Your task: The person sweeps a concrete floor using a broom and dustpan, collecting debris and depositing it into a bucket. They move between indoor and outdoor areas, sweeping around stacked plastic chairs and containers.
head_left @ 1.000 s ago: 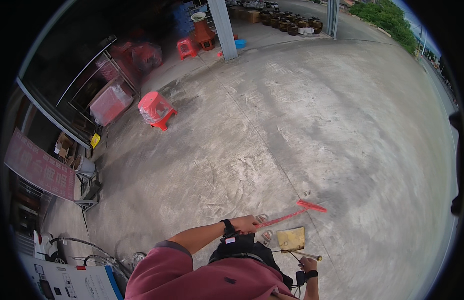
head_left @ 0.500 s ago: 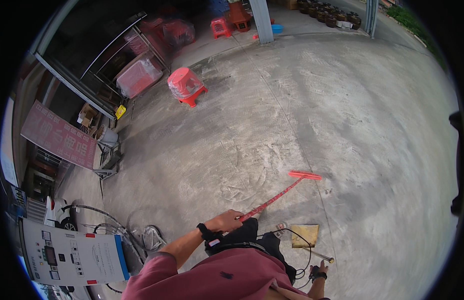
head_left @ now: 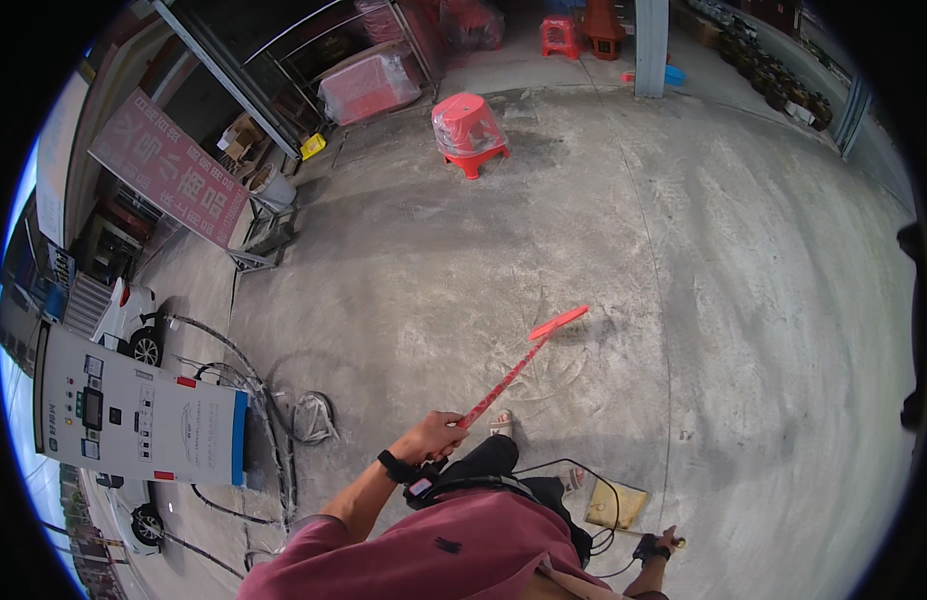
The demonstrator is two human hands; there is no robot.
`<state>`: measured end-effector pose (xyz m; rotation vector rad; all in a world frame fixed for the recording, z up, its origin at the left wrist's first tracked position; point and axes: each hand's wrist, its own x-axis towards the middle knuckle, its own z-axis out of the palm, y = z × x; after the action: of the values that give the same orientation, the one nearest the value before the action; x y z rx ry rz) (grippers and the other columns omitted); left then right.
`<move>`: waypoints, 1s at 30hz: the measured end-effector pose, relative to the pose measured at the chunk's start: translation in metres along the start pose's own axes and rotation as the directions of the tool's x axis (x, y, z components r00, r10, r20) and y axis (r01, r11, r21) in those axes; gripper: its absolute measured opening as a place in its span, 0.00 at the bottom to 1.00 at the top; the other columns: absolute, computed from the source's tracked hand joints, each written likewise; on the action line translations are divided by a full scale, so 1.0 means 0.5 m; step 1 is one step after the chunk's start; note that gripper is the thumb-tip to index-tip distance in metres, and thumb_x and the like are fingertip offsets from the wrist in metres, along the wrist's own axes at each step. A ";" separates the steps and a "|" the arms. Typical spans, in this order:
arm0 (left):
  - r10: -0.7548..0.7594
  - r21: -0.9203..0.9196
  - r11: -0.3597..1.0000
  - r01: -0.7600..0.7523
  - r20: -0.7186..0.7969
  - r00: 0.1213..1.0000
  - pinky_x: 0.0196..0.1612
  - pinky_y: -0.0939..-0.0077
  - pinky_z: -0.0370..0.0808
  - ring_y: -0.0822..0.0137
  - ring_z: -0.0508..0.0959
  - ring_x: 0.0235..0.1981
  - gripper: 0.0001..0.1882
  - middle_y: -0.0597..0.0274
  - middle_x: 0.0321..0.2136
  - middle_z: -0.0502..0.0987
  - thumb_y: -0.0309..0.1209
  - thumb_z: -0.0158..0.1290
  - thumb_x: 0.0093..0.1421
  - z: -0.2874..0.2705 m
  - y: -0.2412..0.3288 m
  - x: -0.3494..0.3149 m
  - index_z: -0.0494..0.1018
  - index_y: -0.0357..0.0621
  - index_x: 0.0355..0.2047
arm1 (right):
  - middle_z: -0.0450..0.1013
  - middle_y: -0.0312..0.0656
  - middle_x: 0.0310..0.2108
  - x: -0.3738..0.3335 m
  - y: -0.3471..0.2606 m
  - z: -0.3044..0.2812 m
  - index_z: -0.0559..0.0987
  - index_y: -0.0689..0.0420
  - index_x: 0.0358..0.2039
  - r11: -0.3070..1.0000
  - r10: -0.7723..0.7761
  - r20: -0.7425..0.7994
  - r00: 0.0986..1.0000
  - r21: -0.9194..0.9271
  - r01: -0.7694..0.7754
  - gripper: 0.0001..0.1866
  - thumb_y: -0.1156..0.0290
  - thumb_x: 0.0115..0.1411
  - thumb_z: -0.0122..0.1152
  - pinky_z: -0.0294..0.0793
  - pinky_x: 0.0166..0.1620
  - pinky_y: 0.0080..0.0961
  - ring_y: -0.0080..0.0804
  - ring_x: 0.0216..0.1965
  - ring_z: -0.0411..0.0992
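Observation:
My left hand (head_left: 435, 437) is closed round the upper end of a long red pole (head_left: 501, 393). At its far end is a narrow red crossbar (head_left: 560, 322), tilted, with a dark shadow beside it. Whether this floor tool is a brush or a squeegee I cannot tell. My right hand (head_left: 669, 540) is low at the right side with fingers stretched apart. By its fingertips shows a small brass-coloured round end (head_left: 680, 543). A square yellow board (head_left: 617, 508) lies on the ground near that hand, with a black cable (head_left: 615, 497) looping past it.
Ahead, a red stool (head_left: 468, 130) wrapped in clear plastic stands on the concrete (head_left: 383, 270). On the left are a white panelled machine (head_left: 143, 410), dark hoses (head_left: 268, 410) and a leaning red sign (head_left: 168, 170). A metal post (head_left: 650, 50) rises at the back.
The view has swung right, so the stool and machine sit differently. The red crossbar has shifted left of the floor's seam and turned. My left foot now shows. My right hand is nearer the brass-coloured end.

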<state>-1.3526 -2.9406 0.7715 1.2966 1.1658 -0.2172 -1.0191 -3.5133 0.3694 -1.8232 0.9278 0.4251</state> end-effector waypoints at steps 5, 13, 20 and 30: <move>-0.007 -0.188 0.982 -0.007 -0.074 0.997 0.14 0.81 0.63 0.79 0.67 0.15 0.09 0.68 0.21 0.70 0.31 0.53 0.63 -0.141 -0.042 0.012 0.75 0.36 0.35 | 0.80 0.45 0.32 -0.134 -0.161 0.116 0.79 0.61 0.41 0.880 -0.289 0.043 0.956 -0.381 0.283 0.29 0.44 0.59 0.65 0.79 0.34 0.37 0.45 0.34 0.78; -0.042 -0.425 0.904 -0.040 -0.182 0.982 0.15 0.81 0.61 0.79 0.66 0.15 0.10 0.68 0.22 0.69 0.29 0.54 0.64 -0.323 -0.113 -0.020 0.74 0.34 0.41 | 0.68 0.44 0.11 -0.430 -0.350 0.361 0.72 0.57 0.29 0.856 -0.379 0.183 0.907 -0.303 0.419 0.22 0.50 0.62 0.64 0.64 0.10 0.30 0.32 0.07 0.65; -0.114 -0.560 0.823 -0.095 -0.327 0.938 0.15 0.80 0.63 0.77 0.67 0.15 0.18 0.66 0.22 0.71 0.29 0.54 0.61 -0.400 -0.140 -0.011 0.73 0.31 0.48 | 0.67 0.40 0.14 -0.511 -0.493 0.651 0.74 0.58 0.36 0.856 -0.333 0.452 0.828 -0.223 0.466 0.17 0.55 0.64 0.62 0.61 0.11 0.27 0.28 0.09 0.64; -0.259 -0.721 0.685 -0.099 -0.369 0.893 0.14 0.81 0.62 0.78 0.67 0.14 0.23 0.65 0.24 0.74 0.28 0.55 0.61 -0.596 -0.101 0.083 0.72 0.30 0.56 | 0.73 0.41 0.19 -0.755 -0.657 1.190 0.78 0.61 0.42 0.724 -0.372 0.677 0.635 -0.217 0.655 0.18 0.58 0.62 0.66 0.68 0.16 0.23 0.26 0.15 0.71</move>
<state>-1.5312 -2.6938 0.7580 0.5686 1.4922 0.4886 -0.9418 -2.7641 0.5619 -2.0701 -0.2024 0.8167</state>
